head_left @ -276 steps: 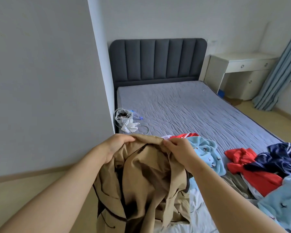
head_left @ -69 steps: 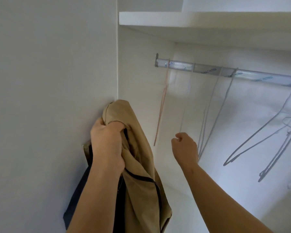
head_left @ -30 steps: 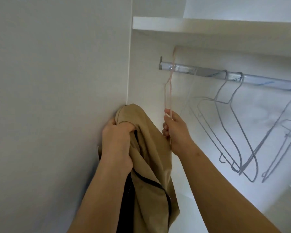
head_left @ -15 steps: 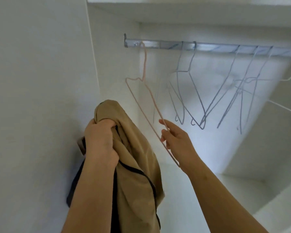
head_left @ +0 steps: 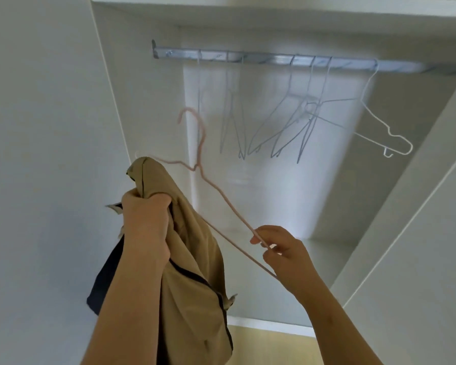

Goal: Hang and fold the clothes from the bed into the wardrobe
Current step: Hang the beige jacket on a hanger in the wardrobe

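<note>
Observed from beside the open wardrobe [head_left: 142,88].

Change noted: half a second ago the pink hanger [head_left: 221,194] hung by its hook at the left end of the rail [head_left: 274,60]. It is now off the rail. Its hook stands free in the air below the bar, and the wire frame is tilted towards the person. The far shoulder tip of the hanger lies at the top fold of the tan jacket [head_left: 195,285]; whether it touches the cloth or passes behind it cannot be told.

Right hand [head_left: 282,254]: the grip is a light pinch, thumb against curled fingers, closed on the lower end of the hanger's sloping arm and bottom wire. It carries nothing else.

Left hand [head_left: 145,222]: the grip is a full fist, closed tight on a bunch of the jacket near its top. The rest of the garment hangs down along the forearm, dark lining and a zip line showing. The jacket is held up in front of the wardrobe's left side, not yet on anything.

Remaining on the rail: several grey hangers [head_left: 307,109] and one white hanger [head_left: 395,138], all bare.

Assessment: the hanger is secured, so the step in hand is dressing the jacket onto it. The jacket is wadded, and the fist will likely have to loosen to find the collar and a shoulder. No garment hangs in the wardrobe, so the task appears to be at an early stage. The bed is out of view.
</note>
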`<state>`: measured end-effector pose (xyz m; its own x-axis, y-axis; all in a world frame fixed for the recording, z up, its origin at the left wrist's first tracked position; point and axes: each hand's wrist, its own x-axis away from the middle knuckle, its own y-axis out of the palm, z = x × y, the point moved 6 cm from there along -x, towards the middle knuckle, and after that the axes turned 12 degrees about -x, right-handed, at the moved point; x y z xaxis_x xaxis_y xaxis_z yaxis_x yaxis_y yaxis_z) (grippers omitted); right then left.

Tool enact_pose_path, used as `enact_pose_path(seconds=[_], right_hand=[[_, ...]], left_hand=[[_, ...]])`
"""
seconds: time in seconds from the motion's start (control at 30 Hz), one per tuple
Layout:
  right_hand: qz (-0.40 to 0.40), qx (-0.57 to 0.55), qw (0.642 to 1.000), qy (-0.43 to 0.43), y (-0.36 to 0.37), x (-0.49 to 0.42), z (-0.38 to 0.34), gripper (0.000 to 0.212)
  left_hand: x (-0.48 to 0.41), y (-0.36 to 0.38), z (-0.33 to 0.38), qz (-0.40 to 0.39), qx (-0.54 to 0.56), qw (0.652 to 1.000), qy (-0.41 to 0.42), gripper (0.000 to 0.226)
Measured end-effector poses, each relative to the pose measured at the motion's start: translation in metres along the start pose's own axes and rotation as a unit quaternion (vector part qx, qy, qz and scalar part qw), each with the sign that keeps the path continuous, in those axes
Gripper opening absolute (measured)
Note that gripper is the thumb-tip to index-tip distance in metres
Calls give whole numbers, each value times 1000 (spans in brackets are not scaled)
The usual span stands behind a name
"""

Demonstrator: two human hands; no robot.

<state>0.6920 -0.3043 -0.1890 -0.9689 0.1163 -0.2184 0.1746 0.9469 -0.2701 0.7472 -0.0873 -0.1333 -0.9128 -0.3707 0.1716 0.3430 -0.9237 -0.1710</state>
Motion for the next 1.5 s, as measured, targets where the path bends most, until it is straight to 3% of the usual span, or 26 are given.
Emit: enact_pose_path(seconds=[0.13,0.2,0.37,0.6,0.77,0.93,1.2,1.3,1.4,1.5], right_hand=[[30,135,990,-11,-16,26,6,51],[65,172,983,-10,-28,33,7,54],[101,181,978,-13,-30,35,-2,53],[106,172,979,9,-22,36,-3,53],[125,140,982,32,-29,40,-8,40],[144,167,975,30,-35,45,-10,43],[160,206,965,2,-48,44,-25,43],[140,222,965,3,-46,40,-28,35],[70,259,963,25,-27,31,-31,27],[8,182,983,24,3,23,-51,15]], left_hand=[[30,0,13,-27,17,996,82,70],[42,5,22,-73,6,987,142,77],[58,16,28,-191,-67,954,219,52],[53,5,24,-186,-138,943,239,50],[53,3,26,-182,-175,933,257,52],[65,22,26,-210,-325,878,282,60],[50,17,29,-150,-342,878,299,40],[48,19,29,-120,-334,880,314,23],[49,18,32,-65,-307,896,315,15],[64,37,31,-102,-320,878,342,14]])
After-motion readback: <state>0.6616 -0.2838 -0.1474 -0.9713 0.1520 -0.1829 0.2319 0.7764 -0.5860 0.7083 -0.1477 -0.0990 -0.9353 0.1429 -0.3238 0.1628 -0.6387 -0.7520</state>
